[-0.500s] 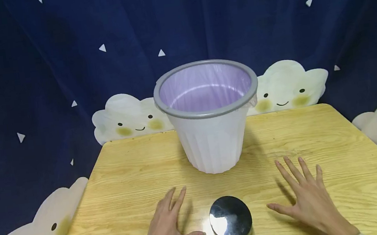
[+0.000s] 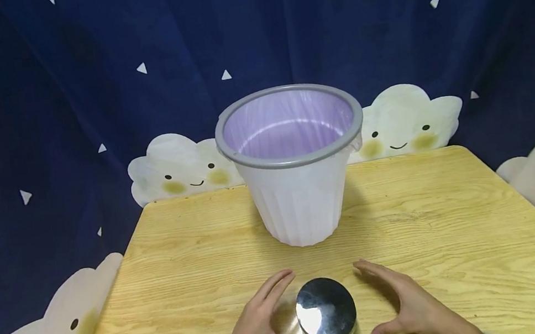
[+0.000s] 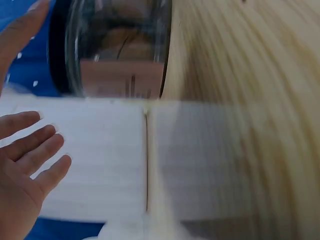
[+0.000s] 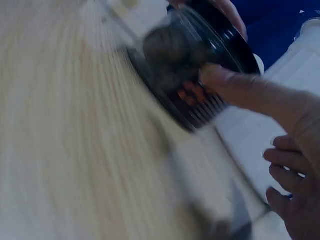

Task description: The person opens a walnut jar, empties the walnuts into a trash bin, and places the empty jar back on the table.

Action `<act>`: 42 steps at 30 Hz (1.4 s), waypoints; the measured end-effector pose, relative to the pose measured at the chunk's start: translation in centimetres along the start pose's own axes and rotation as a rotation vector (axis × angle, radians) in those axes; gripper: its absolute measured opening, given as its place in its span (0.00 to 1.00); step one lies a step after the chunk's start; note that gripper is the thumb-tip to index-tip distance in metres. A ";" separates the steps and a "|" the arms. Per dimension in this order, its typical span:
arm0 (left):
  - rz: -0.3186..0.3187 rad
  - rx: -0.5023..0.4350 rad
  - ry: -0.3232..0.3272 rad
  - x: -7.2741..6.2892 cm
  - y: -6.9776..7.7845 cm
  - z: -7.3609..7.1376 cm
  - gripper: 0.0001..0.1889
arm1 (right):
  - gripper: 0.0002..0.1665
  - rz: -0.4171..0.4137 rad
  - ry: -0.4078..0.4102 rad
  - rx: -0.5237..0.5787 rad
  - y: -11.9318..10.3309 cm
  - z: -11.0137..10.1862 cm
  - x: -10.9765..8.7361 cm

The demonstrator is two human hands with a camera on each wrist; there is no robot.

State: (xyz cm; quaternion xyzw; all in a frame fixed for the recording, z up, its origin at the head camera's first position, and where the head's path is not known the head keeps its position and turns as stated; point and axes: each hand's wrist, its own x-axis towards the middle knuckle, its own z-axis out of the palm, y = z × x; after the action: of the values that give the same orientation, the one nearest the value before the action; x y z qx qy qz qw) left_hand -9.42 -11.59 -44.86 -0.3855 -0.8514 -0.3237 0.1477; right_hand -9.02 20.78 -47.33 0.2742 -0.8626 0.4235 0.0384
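A jar with a shiny dark lid [image 2: 326,310] stands upright near the front of the table. Its clear body [image 4: 167,55] holds brownish contents and bears a label with orange marks and stripes. To its left is my left hand [image 2: 259,327], fingers extended and thumb spread, the thumb tip right at the jar's side. My right hand [image 2: 410,305] faces it from the other side, with a visible gap between hand and jar in the head view. Fingers [image 3: 45,155] of the left hand look straight and spread in the left wrist view.
Behind the jar stands a white waste bin [image 2: 299,202] with a grey rim and a purple liner bag. It rests on the wooden table [image 2: 188,254]. A dark blue curtain [image 2: 180,27] with white triangles and smiling clouds hangs around the back and sides.
Both hands have moved inward toward the jar, left hand rightward and right hand leftward. The right hand's spread fingers have drawn together. Jar and bin remain in place.
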 end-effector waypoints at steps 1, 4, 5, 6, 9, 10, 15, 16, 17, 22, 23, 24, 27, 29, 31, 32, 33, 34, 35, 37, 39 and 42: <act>0.009 -0.015 -0.013 0.4 0.2 0.3 0.58 | 0.65 -0.012 -0.018 0.089 0.1 0.3 -0.1; 0.018 -0.069 -0.063 1.7 0.9 1.1 0.59 | 0.62 -0.024 -0.059 0.325 0.4 1.2 -0.2; 0.015 -0.091 -0.083 2.1 1.0 1.4 0.59 | 0.62 -0.022 -0.071 0.393 0.4 1.6 -0.3; 0.008 -0.117 -0.104 2.5 1.1 1.7 0.58 | 0.62 -0.025 -0.076 0.430 0.4 1.9 -0.2; -0.022 -0.190 -0.158 3.2 1.2 2.3 0.57 | 0.62 -0.013 -0.098 0.517 0.2 3.0 0.2; -0.032 -0.208 -0.171 3.2 1.1 2.4 0.56 | 0.62 -0.004 -0.112 0.547 0.1 3.4 0.4; 0.028 -0.197 -0.165 2.5 0.8 2.2 0.54 | 0.63 0.007 -0.202 0.580 -0.9 5.4 2.4; 0.069 -0.181 -0.152 2.5 0.8 2.2 0.53 | 0.63 -0.001 -0.218 0.587 -1.0 5.7 2.7; 0.114 -0.164 -0.139 2.5 0.8 2.2 0.53 | 0.63 -0.012 -0.228 0.588 -1.1 5.9 2.9; 0.287 -0.098 -0.092 3.4 0.9 3.1 0.48 | 0.60 -0.054 -0.217 0.565 -0.9 6.0 2.9; 0.296 -0.092 -0.094 3.6 1.0 3.3 0.46 | 0.60 -0.047 -0.208 0.551 -0.9 6.0 2.8; 0.305 -0.082 -0.097 3.7 1.0 3.4 0.45 | 0.60 -0.054 -0.203 0.536 -0.8 5.9 2.8; 0.292 -0.054 -0.123 4.0 1.2 3.8 0.43 | 0.60 -0.067 -0.192 0.513 -0.6 5.8 2.6; 0.269 -0.042 -0.133 4.0 1.3 3.9 0.41 | 0.61 -0.046 -0.194 0.517 -0.5 5.8 2.6; 0.248 -0.030 -0.131 4.0 1.4 4.1 0.40 | 0.61 -0.020 -0.194 0.527 -0.6 5.8 2.6; 0.241 -0.029 -0.126 4.0 1.4 4.1 0.40 | 0.61 -0.011 -0.192 0.526 -0.6 5.9 2.6; 0.235 -0.028 -0.119 4.0 1.5 4.2 0.39 | 0.61 -0.002 -0.188 0.521 -0.7 5.9 2.6; 0.229 -0.028 -0.111 4.0 1.5 4.3 0.38 | 0.61 0.000 -0.183 0.513 -0.7 5.9 2.6; 0.220 -0.030 -0.102 4.0 1.5 4.4 0.38 | 0.61 0.000 -0.176 0.504 -0.7 6.0 2.6; 0.211 -0.033 -0.080 3.9 1.6 4.5 0.37 | 0.60 -0.021 -0.152 0.466 -0.8 6.1 2.8; 0.204 -0.033 -0.055 3.9 1.7 4.7 0.36 | 0.59 -0.026 -0.124 0.436 -0.9 6.3 2.9; 0.209 -0.019 -0.025 4.0 1.9 4.9 0.34 | 0.58 -0.043 -0.085 0.426 -0.8 6.4 3.0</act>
State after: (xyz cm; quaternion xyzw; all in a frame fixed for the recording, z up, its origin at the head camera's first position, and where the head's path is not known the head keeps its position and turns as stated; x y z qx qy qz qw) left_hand -10.67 -5.19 -45.68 -0.4774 -0.8052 -0.3099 0.1663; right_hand -10.10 14.27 -49.92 0.3119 -0.7483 0.5835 -0.0477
